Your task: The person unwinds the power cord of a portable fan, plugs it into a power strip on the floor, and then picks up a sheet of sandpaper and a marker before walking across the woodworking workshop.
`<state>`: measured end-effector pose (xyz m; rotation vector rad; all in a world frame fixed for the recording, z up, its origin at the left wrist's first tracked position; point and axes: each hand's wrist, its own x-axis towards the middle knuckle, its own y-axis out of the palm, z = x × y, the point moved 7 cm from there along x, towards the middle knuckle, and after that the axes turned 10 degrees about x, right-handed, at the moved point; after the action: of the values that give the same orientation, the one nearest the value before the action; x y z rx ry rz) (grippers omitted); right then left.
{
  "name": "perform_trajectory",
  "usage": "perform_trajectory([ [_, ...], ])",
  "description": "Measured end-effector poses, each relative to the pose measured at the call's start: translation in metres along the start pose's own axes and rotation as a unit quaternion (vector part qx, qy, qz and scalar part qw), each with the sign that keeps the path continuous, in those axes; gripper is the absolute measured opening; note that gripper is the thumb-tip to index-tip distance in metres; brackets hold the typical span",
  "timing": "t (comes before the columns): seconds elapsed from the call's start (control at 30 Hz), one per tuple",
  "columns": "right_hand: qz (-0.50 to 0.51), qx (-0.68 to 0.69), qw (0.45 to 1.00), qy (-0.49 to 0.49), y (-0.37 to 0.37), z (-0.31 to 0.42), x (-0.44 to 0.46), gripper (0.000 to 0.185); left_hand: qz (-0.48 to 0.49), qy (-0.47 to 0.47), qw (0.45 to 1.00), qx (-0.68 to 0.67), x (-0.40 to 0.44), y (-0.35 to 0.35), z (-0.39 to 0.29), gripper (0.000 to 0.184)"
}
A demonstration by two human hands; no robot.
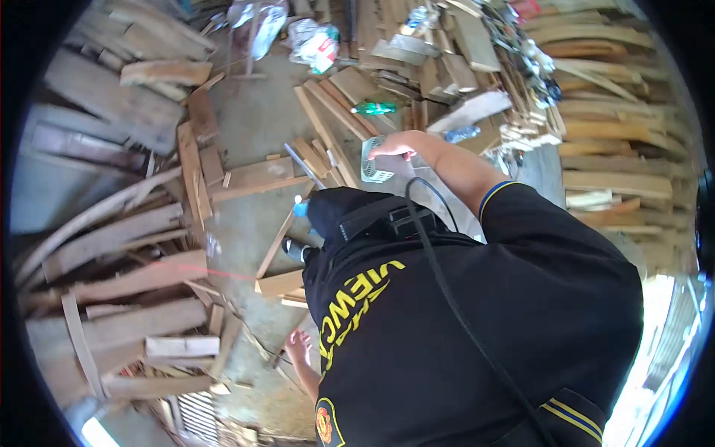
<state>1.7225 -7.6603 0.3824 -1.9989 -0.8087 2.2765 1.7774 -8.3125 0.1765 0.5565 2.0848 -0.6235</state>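
My right hand [396,144] reaches forward at the upper middle, fingers bent down over the edge of a pale green slotted plastic thing [370,168] with a round grille pattern. A greyish flat surface shows just under the fingers. Whether the hand grips either of these is hard to see. My left hand [299,348] hangs low beside my body, its fingers loosely bent and apart, with nothing in them. Near it, thin wood strips [261,344] lie on the floor. A black cable [452,302] runs down across my black shirt.
Stacked curved timber [134,287] fills the left side; more boards [618,141] are piled at the right. Loose planks [257,179] lie on the concrete floor before my feet. A green bottle [375,108], a clear bottle [462,134] and plastic bags [313,43] lie farther off.
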Motion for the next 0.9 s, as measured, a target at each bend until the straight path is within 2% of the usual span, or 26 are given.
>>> perform_trajectory([
  [0.03, -0.025, 0.01, 1.0, -0.007, -0.004, -0.002, 0.004, 0.068, -0.017, -0.051, 0.998, 0.012, 0.011, -0.024, -0.011, 0.033],
  [0.07, -0.03, 0.027, 0.999, 0.0, -0.005, -0.01, 0.007, 0.068, -0.043, -0.1, 0.994, 0.006, 0.029, -0.05, -0.013, 0.033],
  [0.13, 0.009, 0.079, 0.996, -0.032, -0.006, -0.008, 0.017, 0.061, -0.048, -0.084, 0.994, 0.042, 0.077, -0.094, -0.01, 0.034],
  [0.17, -0.002, 0.116, 0.993, -0.002, -0.006, -0.015, 0.027, 0.055, -0.062, -0.077, 0.993, 0.065, 0.102, -0.113, -0.025, 0.035],
  [0.2, 0.004, 0.131, 0.991, 0.004, -0.004, -0.025, 0.057, 0.055, -0.059, -0.116, 0.991, 0.041, 0.097, -0.119, -0.061, 0.037],
  [0.23, -0.003, 0.148, 0.989, 0.006, -0.011, -0.022, 0.058, 0.052, -0.066, -0.101, 0.992, 0.024, 0.112, -0.125, -0.083, 0.037],
  [0.27, -0.008, 0.167, 0.986, 0.011, -0.014, -0.021, 0.059, 0.049, -0.024, -0.091, 0.994, 0.061, 0.125, -0.127, -0.109, 0.033],
  [0.3, 0.049, 0.221, 0.974, 0.009, -0.012, -0.024, 0.073, 0.044, -0.007, -0.051, 0.991, 0.123, 0.139, -0.129, -0.132, 0.03],
  [0.37, 0.13, 0.329, 0.935, -0.019, -0.012, -0.013, 0.104, 0.034, 0.02, -0.065, 0.989, 0.132, 0.188, -0.126, -0.161, 0.027],
  [0.4, 0.151, 0.38, 0.912, -0.042, -0.018, 0.0, 0.117, 0.029, 0.018, -0.031, 0.99, 0.136, 0.208, -0.119, -0.19, 0.026],
  [0.47, 0.112, 0.48, 0.865, -0.091, -0.032, 0.032, 0.149, 0.024, 0.05, -0.001, 0.982, 0.184, 0.241, -0.104, -0.253, 0.027],
  [0.5, 0.115, 0.494, 0.857, -0.093, -0.034, 0.047, 0.176, 0.024, 0.071, 0.014, 0.974, 0.214, 0.258, -0.095, -0.287, 0.028],
  [0.57, 0.168, 0.575, 0.792, -0.119, -0.045, 0.099, 0.239, 0.022, 0.113, 0.056, 0.952, 0.28, 0.295, -0.075, -0.361, 0.029],
  [0.6, 0.16, 0.608, 0.767, -0.125, -0.059, 0.131, 0.258, 0.02, 0.132, 0.078, 0.938, 0.311, 0.312, -0.07, -0.402, 0.029],
  [0.67, 0.12, 0.492, 0.851, -0.141, -0.097, 0.179, 0.29, 0.022, 0.178, 0.122, 0.905, 0.367, 0.339, -0.051, -0.489, 0.03],
  [0.7, 0.112, 0.423, 0.893, -0.11, -0.091, 0.196, 0.338, 0.033, 0.197, 0.144, 0.884, 0.398, 0.35, -0.053, -0.53, 0.031],
  [0.73, 0.03, 0.387, 0.905, -0.173, -0.103, 0.212, 0.362, 0.047, 0.208, 0.166, 0.864, 0.428, 0.359, -0.057, -0.578, 0.032],
  [0.77, 0.056, 0.288, 0.943, -0.154, -0.113, 0.229, 0.362, 0.053, 0.216, 0.189, 0.846, 0.45, 0.37, -0.055, -0.627, 0.032],
  [0.83, 0.076, 0.181, 0.972, -0.126, -0.145, 0.234, 0.345, 0.059, 0.174, 0.194, 0.821, 0.509, 0.381, -0.039, -0.719, 0.035],
  [0.9, 0.215, 0.292, 0.932, -0.009, -0.179, 0.233, 0.28, 0.077, 0.109, 0.188, 0.803, 0.555, 0.405, -0.046, -0.786, 0.035],
])
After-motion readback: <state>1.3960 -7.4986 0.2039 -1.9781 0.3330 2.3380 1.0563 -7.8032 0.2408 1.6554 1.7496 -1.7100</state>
